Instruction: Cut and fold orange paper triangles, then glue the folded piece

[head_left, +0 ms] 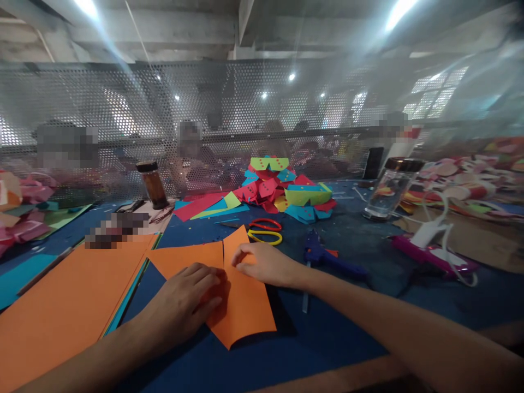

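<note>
An orange paper piece (245, 305) with a slit and raised, bent edges lies on the blue table (327, 333) in front of me. My left hand (192, 300) rests on its left part, fingers bent but apart, gripping nothing. Over the upper right part is my right hand (262, 263), its thumb and fingers curled close together at the slit; whether they pinch the paper is unclear. Just beyond are scissors (266, 237) with red and yellow handles. A blue glue gun (327, 256) lies to the right of my right hand.
Orange sheets (73, 295) are stacked at left. Colourful paper pieces (266, 191) are heaped at the back. A dark-filled jar (153, 185) and a clear jar (388, 191) stand behind. A pink-purple device (434, 256) with white cord lies right. A perforated screen (229, 120) closes the back.
</note>
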Tool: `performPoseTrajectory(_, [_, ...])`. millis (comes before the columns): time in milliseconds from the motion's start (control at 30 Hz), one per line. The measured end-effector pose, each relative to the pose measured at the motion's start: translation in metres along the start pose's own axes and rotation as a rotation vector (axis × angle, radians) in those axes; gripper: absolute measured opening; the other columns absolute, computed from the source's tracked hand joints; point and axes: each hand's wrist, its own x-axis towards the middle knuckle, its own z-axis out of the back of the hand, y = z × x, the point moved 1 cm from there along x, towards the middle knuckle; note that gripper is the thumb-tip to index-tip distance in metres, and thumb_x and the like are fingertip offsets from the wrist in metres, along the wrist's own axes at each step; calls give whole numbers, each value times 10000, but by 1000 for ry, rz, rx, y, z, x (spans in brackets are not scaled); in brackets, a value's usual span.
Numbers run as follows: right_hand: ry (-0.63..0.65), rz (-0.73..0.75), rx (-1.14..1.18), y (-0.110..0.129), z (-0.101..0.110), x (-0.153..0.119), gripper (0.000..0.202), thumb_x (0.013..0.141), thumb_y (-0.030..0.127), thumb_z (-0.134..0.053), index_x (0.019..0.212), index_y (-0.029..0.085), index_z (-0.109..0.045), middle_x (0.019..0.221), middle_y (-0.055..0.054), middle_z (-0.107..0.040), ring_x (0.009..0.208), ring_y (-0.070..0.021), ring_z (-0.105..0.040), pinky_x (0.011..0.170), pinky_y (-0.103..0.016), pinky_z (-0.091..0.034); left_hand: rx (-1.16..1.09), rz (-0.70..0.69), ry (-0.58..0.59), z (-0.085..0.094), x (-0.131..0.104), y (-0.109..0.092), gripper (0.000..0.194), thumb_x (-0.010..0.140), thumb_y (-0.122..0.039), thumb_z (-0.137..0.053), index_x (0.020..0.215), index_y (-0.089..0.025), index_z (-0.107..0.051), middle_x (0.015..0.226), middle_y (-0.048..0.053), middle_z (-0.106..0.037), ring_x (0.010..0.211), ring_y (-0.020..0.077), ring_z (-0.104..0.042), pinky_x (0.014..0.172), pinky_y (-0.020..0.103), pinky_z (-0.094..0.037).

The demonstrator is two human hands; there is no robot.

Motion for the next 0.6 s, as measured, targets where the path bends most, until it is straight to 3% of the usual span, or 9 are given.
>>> performPoseTrajectory(333, [45,-26,-19,3,0,-2,215,739,136,-550,831,223,-724,896,-12,-742,836,-197,-663,714,-253,-446,10,-7,6,1,2,-2,229,937,-192,-502,1156,-220,-561,1233,63,-638,1085,248,-574,901,438,-518])
performPoseTrajectory(600, [3,-13,-26,-1,0,0,190,800,160,-553,913,193,-702,971,-42,-729,901,-208,-652,797,-283,-441,-35,-56,-28,2,1,-2,248,957,-176,-477,1184,-242,-551,1196,43,-657,1061,213,-594,885,398,-521])
